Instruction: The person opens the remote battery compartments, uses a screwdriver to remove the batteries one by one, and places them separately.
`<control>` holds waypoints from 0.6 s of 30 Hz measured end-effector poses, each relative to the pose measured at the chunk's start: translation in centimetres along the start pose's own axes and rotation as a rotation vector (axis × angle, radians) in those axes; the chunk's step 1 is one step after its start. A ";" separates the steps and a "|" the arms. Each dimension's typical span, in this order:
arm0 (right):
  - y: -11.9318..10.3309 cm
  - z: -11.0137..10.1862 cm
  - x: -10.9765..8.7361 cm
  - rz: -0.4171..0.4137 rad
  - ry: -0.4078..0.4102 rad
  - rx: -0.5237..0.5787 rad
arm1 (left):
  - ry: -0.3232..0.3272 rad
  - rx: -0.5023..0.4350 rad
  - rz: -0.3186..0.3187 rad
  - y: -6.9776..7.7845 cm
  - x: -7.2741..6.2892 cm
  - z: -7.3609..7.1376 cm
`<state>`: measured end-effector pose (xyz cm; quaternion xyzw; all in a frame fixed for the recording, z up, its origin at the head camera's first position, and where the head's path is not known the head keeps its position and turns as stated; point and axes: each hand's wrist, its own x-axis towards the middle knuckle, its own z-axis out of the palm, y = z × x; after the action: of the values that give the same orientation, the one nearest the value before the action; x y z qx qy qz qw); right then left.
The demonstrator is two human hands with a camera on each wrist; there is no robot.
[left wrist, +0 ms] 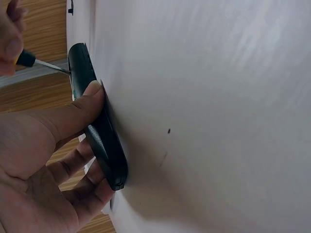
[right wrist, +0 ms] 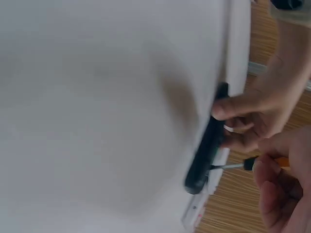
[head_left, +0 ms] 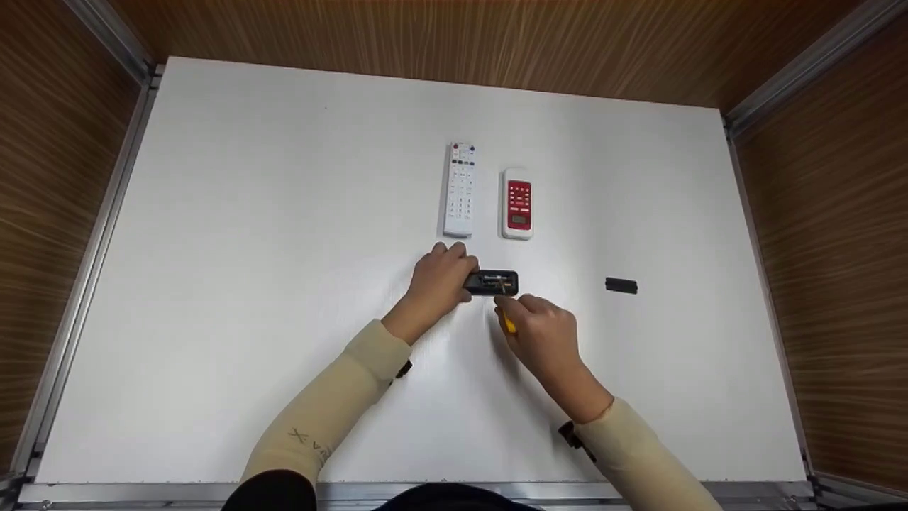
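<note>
A black remote control (head_left: 477, 284) lies face down on the white table, with its battery compartment (head_left: 496, 282) uncovered and facing up. My left hand (head_left: 441, 280) grips the remote's left end, thumb (left wrist: 92, 99) along the near side and fingers on the far side. In my right hand (head_left: 545, 330) is a screwdriver (right wrist: 249, 163) with a yellow and black handle. Its metal shaft (left wrist: 51, 66) reaches to the compartment end of the remote. Silvery and copper-coloured battery shapes show inside the compartment, too small to make out fully.
Beyond the hands lie a long white remote (head_left: 460, 191) and a shorter white remote with a red face (head_left: 518, 206). A small black cover (head_left: 621, 285) rests to the right. Wood-grain panels (head_left: 454, 39) enclose the table (head_left: 284, 177) at the back and sides.
</note>
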<state>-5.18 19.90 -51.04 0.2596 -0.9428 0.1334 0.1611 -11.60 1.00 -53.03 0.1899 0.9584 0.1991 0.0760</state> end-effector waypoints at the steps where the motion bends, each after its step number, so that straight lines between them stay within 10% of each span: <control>1: 0.1 0.2 -0.5 -0.007 0.011 0.002 | 0.000 -0.002 -0.001 0.0 0.0 0.0; 9: 1.5 -0.4 -1.8 0.096 -0.049 0.178 | -0.007 -0.007 -0.014 -0.1 0.0 0.0; 18: 4.5 -3.4 2.4 0.323 -0.276 0.356 | -0.021 -0.050 -0.021 0.0 0.1 0.1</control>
<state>-8.76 23.71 -47.75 0.1457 -0.9467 0.2843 -0.0407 -11.67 1.06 -53.10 0.1801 0.9541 0.2203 0.0931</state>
